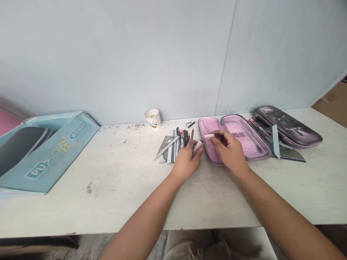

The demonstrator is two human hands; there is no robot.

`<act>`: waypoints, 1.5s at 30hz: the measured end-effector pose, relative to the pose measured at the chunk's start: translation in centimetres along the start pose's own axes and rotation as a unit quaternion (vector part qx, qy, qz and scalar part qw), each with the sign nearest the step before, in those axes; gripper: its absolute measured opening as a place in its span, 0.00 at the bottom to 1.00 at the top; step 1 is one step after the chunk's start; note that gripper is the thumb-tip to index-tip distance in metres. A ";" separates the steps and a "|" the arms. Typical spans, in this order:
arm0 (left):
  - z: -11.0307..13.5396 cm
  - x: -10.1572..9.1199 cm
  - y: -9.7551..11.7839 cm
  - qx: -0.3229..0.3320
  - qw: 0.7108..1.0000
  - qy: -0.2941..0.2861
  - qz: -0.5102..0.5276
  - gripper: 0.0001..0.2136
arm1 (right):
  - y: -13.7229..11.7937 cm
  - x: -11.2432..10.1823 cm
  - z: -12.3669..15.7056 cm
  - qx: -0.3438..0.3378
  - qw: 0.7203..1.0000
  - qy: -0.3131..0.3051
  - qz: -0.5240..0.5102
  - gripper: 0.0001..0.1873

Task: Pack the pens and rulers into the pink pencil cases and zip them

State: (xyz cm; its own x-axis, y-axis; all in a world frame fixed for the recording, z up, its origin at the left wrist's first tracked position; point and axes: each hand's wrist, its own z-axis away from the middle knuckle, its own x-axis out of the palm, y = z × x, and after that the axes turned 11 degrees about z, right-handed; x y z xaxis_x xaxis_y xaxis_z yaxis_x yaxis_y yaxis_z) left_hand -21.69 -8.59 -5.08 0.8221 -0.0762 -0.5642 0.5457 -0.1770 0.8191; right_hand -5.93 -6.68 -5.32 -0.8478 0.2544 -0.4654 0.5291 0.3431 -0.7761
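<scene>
My left hand (187, 159) is closed around a small pale pink object (198, 146) beside a pile of pens and rulers (176, 142). My right hand (229, 150) pinches a short pinkish-white stick (209, 135) over the left half of an open pink pencil case (214, 139). Both hands hover at the case's left edge.
A second, dark open pencil case (290, 126) with pens and set squares (276, 142) lies to the right. A paper cup (153, 118) stands by the wall. A blue printed cardboard box (51, 151) sits at the left. The white table's front edge (81, 229) is near me.
</scene>
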 end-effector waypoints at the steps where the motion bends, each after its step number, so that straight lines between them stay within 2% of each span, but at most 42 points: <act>1: 0.0 -0.1 0.0 0.003 1.000 -0.008 -0.001 0.13 | 0.1 0.0 0.0 -0.003 1.000 -0.008 0.003 0.11; 9: 0.1 0.4 0.0 0.047 0.998 -0.024 -0.032 0.13 | 0.1 0.5 0.3 -0.021 0.999 -0.022 0.036 0.09; 15: -0.1 0.4 -0.2 0.028 0.999 -0.015 -0.018 0.14 | 0.3 0.4 0.2 -0.051 0.997 -0.024 0.056 0.09; 24: 0.0 0.4 0.0 0.037 0.998 -0.015 -0.057 0.13 | 0.3 0.5 0.4 -0.049 0.996 -0.018 0.065 0.08; 30: 0.2 0.5 0.3 0.012 0.997 0.005 -0.078 0.11 | 0.3 0.6 0.4 -0.046 0.997 -0.027 0.054 0.10; 38: 0.3 0.8 0.7 0.013 0.998 0.027 -0.054 0.12 | -0.6 1.0 1.2 -0.056 0.995 -0.029 0.072 0.09; 42: 0.2 0.9 0.1 0.004 0.999 0.054 0.002 0.14 | -0.6 1.1 1.2 -0.072 0.995 -0.069 0.012 0.13; 45: 0.0 0.6 -0.1 0.015 0.994 0.075 0.083 0.12 | -0.5 1.0 0.9 -0.074 0.991 -0.100 -0.058 0.16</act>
State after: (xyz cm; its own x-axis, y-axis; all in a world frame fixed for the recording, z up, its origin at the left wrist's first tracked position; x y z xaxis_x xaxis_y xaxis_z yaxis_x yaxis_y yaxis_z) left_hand -21.23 -8.66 -5.47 0.9164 0.0392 -0.3984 0.3976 -0.2041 0.8945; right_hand -7.08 -7.46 -5.77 -0.8859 0.0254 -0.4633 0.4146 0.4916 -0.7658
